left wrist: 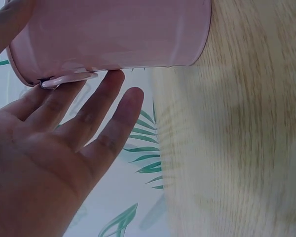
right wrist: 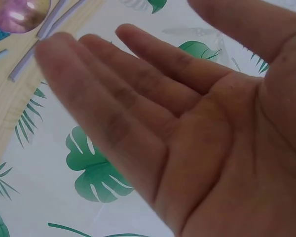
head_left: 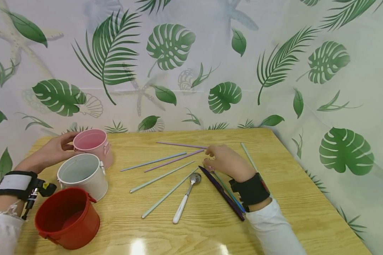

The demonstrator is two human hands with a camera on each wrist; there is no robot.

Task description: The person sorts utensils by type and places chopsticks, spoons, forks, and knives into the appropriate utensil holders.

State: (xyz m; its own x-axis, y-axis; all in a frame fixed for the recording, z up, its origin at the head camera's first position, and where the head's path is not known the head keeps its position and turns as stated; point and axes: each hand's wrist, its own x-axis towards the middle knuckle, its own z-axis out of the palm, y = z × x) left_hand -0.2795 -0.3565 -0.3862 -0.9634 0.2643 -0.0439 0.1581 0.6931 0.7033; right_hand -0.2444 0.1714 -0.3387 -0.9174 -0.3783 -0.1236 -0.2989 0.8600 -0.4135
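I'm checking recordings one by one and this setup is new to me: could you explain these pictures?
There is no robot here, just a person. The wide picture is taken from the head, looking down; the close-ups come from the left and right wrists. On the table stand a red bucket, white bucket and pink bucket; thin sticks, a white-handled spoon and a dark utensil lie nearby. The bare left hand holds the pink bucket's side. The right hand is over the utensils, palm empty.

Smooth pink bucket (left wrist: 113, 34), shiny metal spoon bowl (head_left: 195, 178), glossy wood-grain table (head_left: 127, 219)
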